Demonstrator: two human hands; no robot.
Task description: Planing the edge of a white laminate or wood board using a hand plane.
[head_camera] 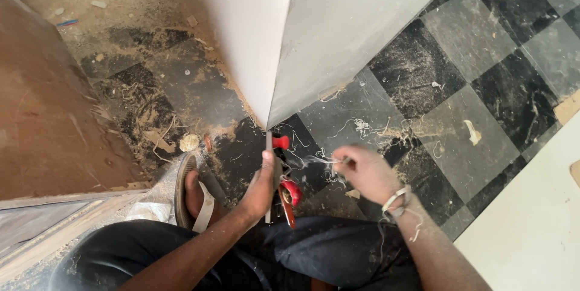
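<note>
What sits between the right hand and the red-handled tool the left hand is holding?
Nothing solid shows. The right hand pinches pale stringy shavings that trail across the gap toward the red-handled tool, which the left hand grips upright at the white wall corner.

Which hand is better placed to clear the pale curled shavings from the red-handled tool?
Probably the right hand: it already pinches the pale curled shavings, while the left hand grips the red-handled tool.
</note>
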